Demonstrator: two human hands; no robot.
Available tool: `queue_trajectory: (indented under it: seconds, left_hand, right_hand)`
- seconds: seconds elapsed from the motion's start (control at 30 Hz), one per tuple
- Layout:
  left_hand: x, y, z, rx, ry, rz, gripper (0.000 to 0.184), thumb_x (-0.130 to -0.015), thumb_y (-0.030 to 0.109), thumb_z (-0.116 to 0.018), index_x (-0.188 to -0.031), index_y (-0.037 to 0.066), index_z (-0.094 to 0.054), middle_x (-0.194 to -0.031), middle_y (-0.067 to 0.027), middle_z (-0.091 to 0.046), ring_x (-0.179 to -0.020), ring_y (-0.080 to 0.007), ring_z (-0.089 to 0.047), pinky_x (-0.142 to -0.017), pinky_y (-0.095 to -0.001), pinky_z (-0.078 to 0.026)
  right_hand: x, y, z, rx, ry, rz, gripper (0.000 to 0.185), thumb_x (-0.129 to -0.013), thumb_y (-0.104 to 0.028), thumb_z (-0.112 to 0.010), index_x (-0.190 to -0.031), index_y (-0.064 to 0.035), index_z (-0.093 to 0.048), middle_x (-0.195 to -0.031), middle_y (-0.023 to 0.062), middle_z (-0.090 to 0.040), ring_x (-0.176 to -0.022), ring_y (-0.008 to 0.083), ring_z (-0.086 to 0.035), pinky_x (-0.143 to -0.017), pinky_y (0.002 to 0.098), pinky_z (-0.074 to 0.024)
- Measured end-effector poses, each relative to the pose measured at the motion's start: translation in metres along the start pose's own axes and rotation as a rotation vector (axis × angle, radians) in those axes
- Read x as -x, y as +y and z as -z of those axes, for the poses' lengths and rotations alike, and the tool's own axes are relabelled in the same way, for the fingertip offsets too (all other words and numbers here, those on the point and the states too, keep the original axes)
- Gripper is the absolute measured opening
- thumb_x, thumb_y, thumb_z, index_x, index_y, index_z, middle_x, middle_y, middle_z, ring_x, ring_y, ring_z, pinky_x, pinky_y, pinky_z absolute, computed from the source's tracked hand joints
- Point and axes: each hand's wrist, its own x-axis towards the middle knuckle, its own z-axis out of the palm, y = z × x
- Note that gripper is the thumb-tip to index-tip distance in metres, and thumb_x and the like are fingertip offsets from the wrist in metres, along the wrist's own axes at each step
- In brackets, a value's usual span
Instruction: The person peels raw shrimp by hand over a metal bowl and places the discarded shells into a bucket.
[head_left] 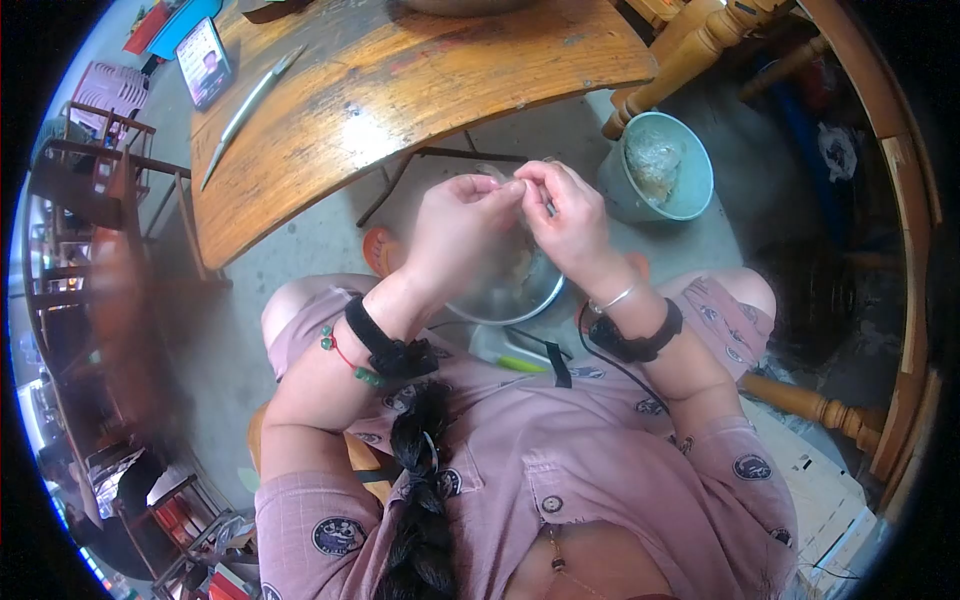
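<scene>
My left hand (462,228) and my right hand (566,212) meet in front of me, their fingertips pinched together. A small pale, translucent bit shows at the fingertips, but I cannot make out what it is. Both hands are above a round bowl (548,300) with a pale rim, between my knees. The hands hide much of the bowl, and its contents are blurred. Black straps circle both wrists.
Ahead stands a wooden table (430,90) bearing a phone (203,62) and a slim knife-like tool (250,112). A light green bucket (690,190) containing clear plastic stands at the right. Wooden chairs (120,200) are at the left.
</scene>
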Motion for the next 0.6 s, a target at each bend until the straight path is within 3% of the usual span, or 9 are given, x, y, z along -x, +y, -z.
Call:
queue_trajectory:
  seconds: [0.3,0.37,0.6]
  left_hand:
    - [0.0032,0.004,-0.001,0.045,-0.01,0.02,0.01,-0.088,0.012,-0.068,-0.088,0.004,-0.063,-0.081,-0.0008,-0.063,-0.07,-0.0073,-0.057,-0.063,-0.0223,-0.045]
    - [0.0033,0.0033,-0.0018,-0.131,0.085,-0.044,0.011,-0.086,0.012,-0.069,-0.086,0.003,-0.062,-0.079,-0.0003,-0.061,-0.069,-0.0074,-0.056,-0.061,-0.0232,-0.044]
    - [0.0009,-0.0026,0.0003,-0.102,0.057,-0.01,0.008,-0.084,0.007,-0.067,-0.084,0.001,-0.062,-0.077,-0.0012,-0.06,-0.067,-0.0074,-0.054,-0.058,-0.0231,-0.043]
  right_hand:
    - [-0.0006,-0.0074,0.002,-0.163,-0.058,-0.232,0.012,-0.083,0.002,-0.062,-0.094,-0.0024,-0.058,-0.081,0.0137,-0.061,-0.07,0.0312,-0.062,-0.061,0.0372,-0.0508]
    - [-0.0022,-0.0089,0.0014,0.023,-0.037,0.089,0.013,-0.083,0.001,-0.061,-0.094,-0.0025,-0.057,-0.081,0.014,-0.06,-0.072,0.0326,-0.061,-0.062,0.0387,-0.0512]
    - [0.0023,-0.0025,-0.0031,0.072,-0.065,0.194,0.012,-0.084,0.0,-0.06,-0.095,-0.0025,-0.056,-0.083,0.0153,-0.059,-0.075,0.034,-0.061,-0.063,0.0408,-0.0512]
